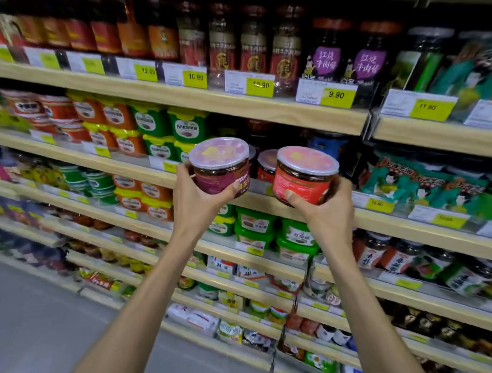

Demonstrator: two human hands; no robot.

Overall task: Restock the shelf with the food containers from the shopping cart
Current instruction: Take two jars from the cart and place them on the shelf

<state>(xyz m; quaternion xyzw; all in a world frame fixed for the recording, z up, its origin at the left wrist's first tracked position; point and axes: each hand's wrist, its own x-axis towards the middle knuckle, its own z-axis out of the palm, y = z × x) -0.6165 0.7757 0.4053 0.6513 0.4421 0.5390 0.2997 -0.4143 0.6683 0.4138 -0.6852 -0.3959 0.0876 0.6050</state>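
Two round tubs are held up in front of a wooden shelf (pixel 266 206), one in each bare hand. The left hand (pixel 195 197) is closed around a tub with a maroon label (pixel 220 168), thumb across the front of the label and fingers wrapped behind; this tub leans a little, its clear lid tipped toward eleven o'clock. The right hand (pixel 326 210) grips a tub with a red label (pixel 305 176) from below and behind, thumb pressed on the lower front of the label, and this tub sits nearly upright. The red tub lies at three o'clock from the maroon one, close beside it but not touching. Both tubs hover above the shelf's front edge rather than resting on it. Between them, further back on the shelf, stands another tub (pixel 266 164) of the same kind with a pale lid, and dark jars fill the gloom behind. At nine o'clock from the left hand are stacks of green boxes with yellow lids (pixel 168 133) and orange ones beyond. At twelve o'clock, on the shelf above, tall bottles with red labels (pixel 254 44) stand behind yellow price tags (pixel 259 86). At three o'clock from the right hand lie teal packets (pixel 401 179), somewhat blurred.
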